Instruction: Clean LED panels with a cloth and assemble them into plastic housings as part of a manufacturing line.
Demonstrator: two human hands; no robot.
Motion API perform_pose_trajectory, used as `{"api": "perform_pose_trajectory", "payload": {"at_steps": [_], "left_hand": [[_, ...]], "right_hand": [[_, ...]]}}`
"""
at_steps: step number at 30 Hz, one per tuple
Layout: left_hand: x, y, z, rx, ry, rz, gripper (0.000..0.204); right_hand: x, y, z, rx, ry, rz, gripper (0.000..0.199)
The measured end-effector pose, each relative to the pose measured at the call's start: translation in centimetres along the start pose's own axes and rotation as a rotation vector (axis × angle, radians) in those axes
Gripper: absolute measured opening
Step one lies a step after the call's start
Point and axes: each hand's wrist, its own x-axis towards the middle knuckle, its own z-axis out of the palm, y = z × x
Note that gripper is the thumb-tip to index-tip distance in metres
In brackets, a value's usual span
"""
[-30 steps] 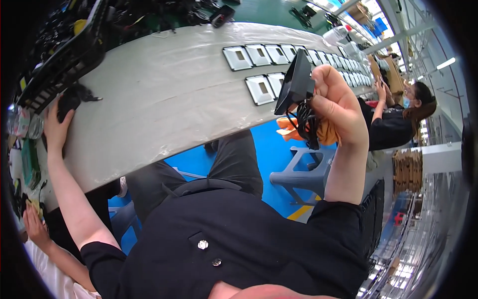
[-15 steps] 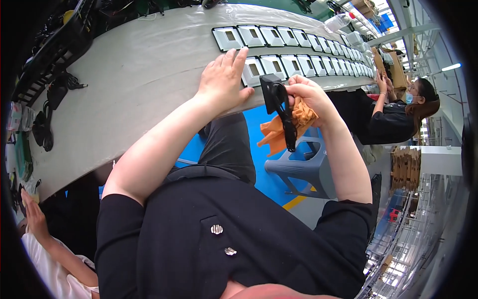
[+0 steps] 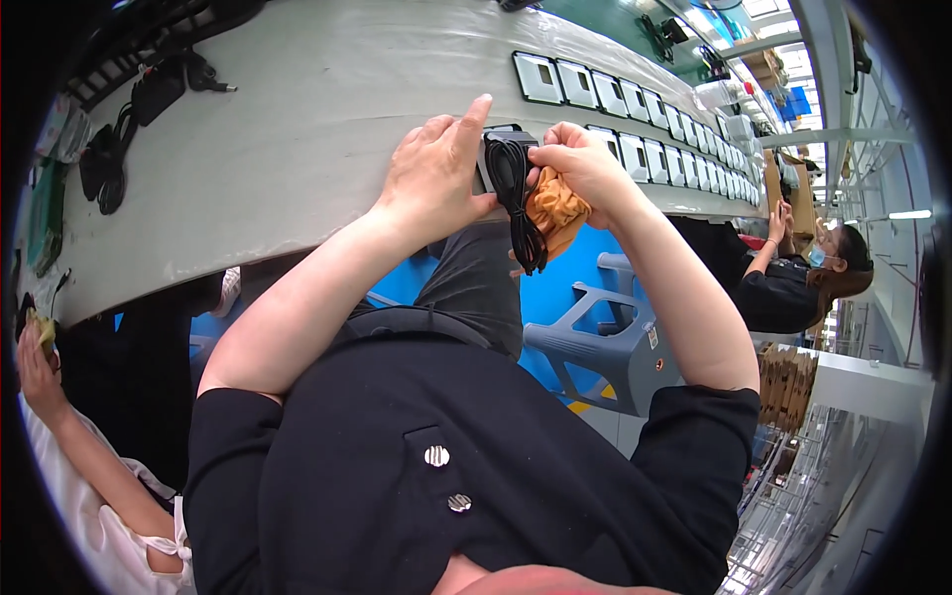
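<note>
My left hand [image 3: 434,177] and my right hand [image 3: 578,162] both grip a black power adapter [image 3: 493,157] at the near edge of the grey conveyor belt [image 3: 297,119]. Its bundled black cable [image 3: 523,213] hangs in a loop between my hands. An orange cloth [image 3: 555,211] is bunched in my right palm, under the adapter. My left index finger points up along the adapter's left side.
A row of white framed trays [image 3: 615,94] runs along the belt to the right. More black adapters and cables [image 3: 124,124] lie at the belt's far left. A grey plastic stool [image 3: 605,337] stands below. One co-worker [image 3: 793,288] sits at right, another person's hand [image 3: 35,357] at left.
My left hand came back from the far left of the belt to meet the right. The adapter came down from mid-air to the belt's edge, now held by both hands.
</note>
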Motion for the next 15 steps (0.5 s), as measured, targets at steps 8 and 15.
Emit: {"api": "perform_pose_trajectory", "payload": {"at_steps": [8,15], "left_hand": [[-0.6,-0.7,-1.0,-0.024,-0.044,-0.045,0.099],[-0.3,-0.5,-1.3,-0.033,-0.047,-0.028,0.076]], "right_hand": [[1.4,-2.2,2.6,-0.290,0.009,0.039,0.016],[1.2,-1.9,2.9,-0.166,-0.027,0.096,0.016]]}}
